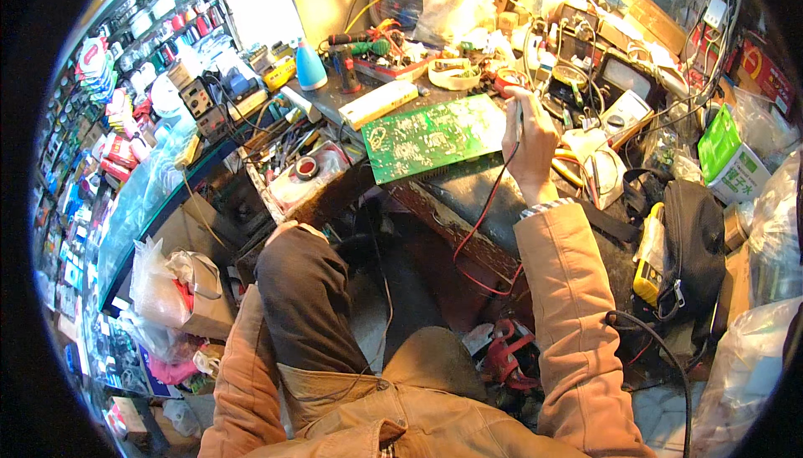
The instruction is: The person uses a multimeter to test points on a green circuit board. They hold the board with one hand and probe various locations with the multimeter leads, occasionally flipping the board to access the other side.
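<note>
Your left hand is hidden, so its fingers cannot be told. One green board (435, 136) lies on the bench (468, 199). At the board's right edge, your right hand (531, 144) closes its fingers round one probe (518, 115); its tip is indistinct.

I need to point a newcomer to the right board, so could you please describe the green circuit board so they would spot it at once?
Start at the dark, cluttered workbench in the upper middle of the view. The green circuit board lies flat near its front edge, just left of the right hand, which holds a probe with red and black leads. It is the only large flat green rectangle there, speckled with pale solder points, beside a cream bar-shaped box.
</note>
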A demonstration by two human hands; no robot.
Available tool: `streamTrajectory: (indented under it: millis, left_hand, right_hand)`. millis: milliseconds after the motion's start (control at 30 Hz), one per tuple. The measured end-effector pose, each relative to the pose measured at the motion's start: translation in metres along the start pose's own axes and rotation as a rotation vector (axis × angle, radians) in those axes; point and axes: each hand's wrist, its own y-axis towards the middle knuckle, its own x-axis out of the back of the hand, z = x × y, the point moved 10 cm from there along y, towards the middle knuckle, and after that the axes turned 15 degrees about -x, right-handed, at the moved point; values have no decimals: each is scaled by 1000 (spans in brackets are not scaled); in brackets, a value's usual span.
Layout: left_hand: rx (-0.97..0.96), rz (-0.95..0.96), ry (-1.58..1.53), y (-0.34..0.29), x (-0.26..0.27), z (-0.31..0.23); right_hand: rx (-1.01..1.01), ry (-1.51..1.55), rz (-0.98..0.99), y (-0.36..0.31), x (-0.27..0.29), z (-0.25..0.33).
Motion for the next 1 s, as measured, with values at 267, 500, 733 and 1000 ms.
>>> streamTrajectory:
  millis: [267,500,733,1000]
  left_hand:
    - [40,-14,40,-10,6,17]
    - [106,-39,67,-22,27,55]
    - [213,-54,90,-21,59,112]
    - [333,-27,147,6,70,199]
  right_hand:
    - [-19,11,14,-3,0,1]
    - [-99,30,65,-5,-9,-12]
    - [-45,-42,20,-1,-4,1]
    - [-97,-64,74,0,-7,0]
